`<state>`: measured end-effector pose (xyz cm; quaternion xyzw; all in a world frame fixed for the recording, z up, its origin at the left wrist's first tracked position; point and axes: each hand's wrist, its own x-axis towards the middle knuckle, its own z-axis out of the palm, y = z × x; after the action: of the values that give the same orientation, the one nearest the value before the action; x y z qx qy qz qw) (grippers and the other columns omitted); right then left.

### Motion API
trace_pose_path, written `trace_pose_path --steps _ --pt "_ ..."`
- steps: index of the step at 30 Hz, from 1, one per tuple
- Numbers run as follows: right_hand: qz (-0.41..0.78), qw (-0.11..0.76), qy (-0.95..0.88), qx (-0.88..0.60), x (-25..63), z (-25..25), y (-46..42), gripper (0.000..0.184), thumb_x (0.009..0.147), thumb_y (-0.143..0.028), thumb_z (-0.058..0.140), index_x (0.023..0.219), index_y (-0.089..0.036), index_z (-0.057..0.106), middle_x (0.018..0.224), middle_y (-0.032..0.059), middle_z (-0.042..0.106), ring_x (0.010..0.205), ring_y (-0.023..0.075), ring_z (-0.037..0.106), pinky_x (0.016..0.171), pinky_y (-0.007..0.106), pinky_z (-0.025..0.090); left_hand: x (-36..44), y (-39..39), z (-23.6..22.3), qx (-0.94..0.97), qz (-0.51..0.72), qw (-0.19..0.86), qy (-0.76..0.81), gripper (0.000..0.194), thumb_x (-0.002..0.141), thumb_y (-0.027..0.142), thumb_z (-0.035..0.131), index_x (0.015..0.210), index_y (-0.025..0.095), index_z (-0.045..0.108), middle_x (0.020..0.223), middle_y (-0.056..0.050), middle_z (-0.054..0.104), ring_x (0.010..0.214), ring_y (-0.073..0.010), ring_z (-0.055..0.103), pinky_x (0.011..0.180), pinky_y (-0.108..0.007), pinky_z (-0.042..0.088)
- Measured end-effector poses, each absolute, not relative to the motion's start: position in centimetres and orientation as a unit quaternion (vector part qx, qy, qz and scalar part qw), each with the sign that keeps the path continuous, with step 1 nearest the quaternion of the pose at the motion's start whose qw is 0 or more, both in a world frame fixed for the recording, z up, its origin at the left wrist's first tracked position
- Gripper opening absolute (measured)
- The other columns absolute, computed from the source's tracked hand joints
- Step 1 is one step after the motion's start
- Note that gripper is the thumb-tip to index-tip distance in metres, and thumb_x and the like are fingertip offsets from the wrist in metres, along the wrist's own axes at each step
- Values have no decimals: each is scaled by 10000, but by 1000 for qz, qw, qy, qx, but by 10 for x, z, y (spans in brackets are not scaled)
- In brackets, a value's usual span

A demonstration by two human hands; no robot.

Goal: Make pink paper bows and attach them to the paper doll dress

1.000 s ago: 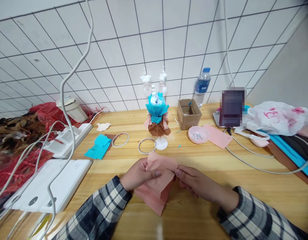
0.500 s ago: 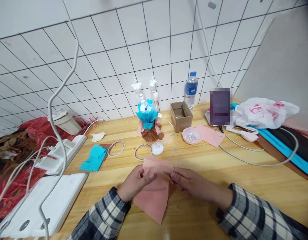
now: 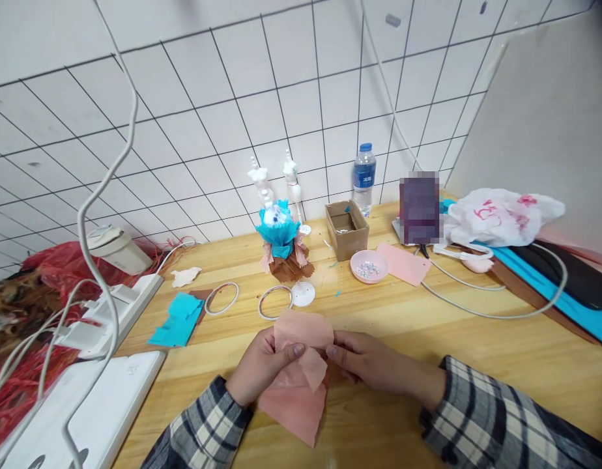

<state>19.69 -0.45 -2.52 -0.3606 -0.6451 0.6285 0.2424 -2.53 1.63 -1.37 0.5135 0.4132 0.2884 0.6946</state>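
Pink crepe paper (image 3: 303, 329) is held up between my two hands over the front of the table. My left hand (image 3: 259, 365) pinches its left side, thumb lying across the front. On the opposite edge, my right hand (image 3: 367, 360) grips the paper between thumb and fingers. A small flap of the paper folds down in the middle, and a longer pink part hangs below. Just beyond stand a white ring (image 3: 260, 303) and a white disc (image 3: 303, 294). Behind them is a small doll figure (image 3: 280, 241) dressed in blue, pink and brown crepe paper.
Bare white doll bodies (image 3: 291, 174) stand by the tiled wall. To their right are a cardboard box (image 3: 352, 243), a water bottle (image 3: 364, 176) and a pink bowl (image 3: 369, 277) of small shiny pieces. Blue crepe paper (image 3: 178, 320) and a power strip (image 3: 115, 312) lie left. Cables hang across.
A flap of the pink paper has come down in front, between my hands. Both hands keep their grip on it. The whole view has shifted slightly.
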Motion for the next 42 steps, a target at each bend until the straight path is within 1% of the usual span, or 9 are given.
trace_pose_path --steps 4,7,10,15,20,28,32,35,42 --pt "601 251 -657 -378 196 -27 -4 547 913 -612 379 1091 -154 619 744 15 574 594 121 471 541 235 376 -25 16 -14 521 283 688 419 355 739 330 743 1041 153 684 961 -77 742 825 -205 672 745 -307 524" --pt "589 273 -672 -356 196 -23 -3 486 936 -543 392 1118 -163 635 957 61 663 828 188 586 742 298 459 -25 16 -14 531 278 679 424 393 737 330 744 1084 162 669 1085 -92 717 837 -205 675 721 -298 526" --pt "591 280 -676 -340 196 -18 -2 448 942 -501 408 1167 -186 634 1116 66 666 1035 234 586 902 353 439 -24 16 -15 535 282 666 437 394 715 341 760 1052 155 674 1089 -96 716 848 -215 676 703 -292 524" --pt "601 272 -669 -342 197 -17 -1 470 931 -517 416 1208 -198 622 1160 66 664 1069 245 585 929 376 436 -24 16 -17 552 273 655 438 387 720 361 751 1034 148 673 903 -74 743 828 -220 671 699 -299 525" --pt "589 260 -679 -353 199 -16 -1 482 917 -551 422 1144 -200 660 1086 61 683 958 230 604 865 354 454 -27 17 -19 557 271 662 423 324 741 348 737 979 139 670 881 -70 736 793 -192 657 710 -288 521" --pt "606 218 -661 -386 199 -26 -1 550 913 -615 375 1061 -151 631 730 11 585 552 104 449 520 219 373 -25 17 -17 537 287 675 417 307 751 322 735 977 144 629 887 -58 728 783 -172 653 711 -275 521" --pt "593 241 -675 -366 199 -21 -1 533 925 -594 370 1082 -160 636 948 57 669 795 171 585 706 270 459 -26 17 -20 542 277 674 419 340 744 330 740 1000 141 622 932 -72 729 804 -182 656 737 -297 526" --pt "587 251 -686 -349 199 -17 -1 507 931 -558 392 1143 -167 635 1118 73 668 1015 227 590 879 328 449 -26 17 -20 551 279 661 426 341 738 340 743 983 135 623 943 -79 729 790 -182 657 715 -287 525" --pt "595 240 -679 -357 200 -16 -1 473 922 -530 426 1178 -201 648 1117 54 685 1017 240 600 924 355 436 -25 16 -19 546 279 674 412 369 753 319 732 1043 128 605 955 -85 732 843 -207 675 747 -312 533"
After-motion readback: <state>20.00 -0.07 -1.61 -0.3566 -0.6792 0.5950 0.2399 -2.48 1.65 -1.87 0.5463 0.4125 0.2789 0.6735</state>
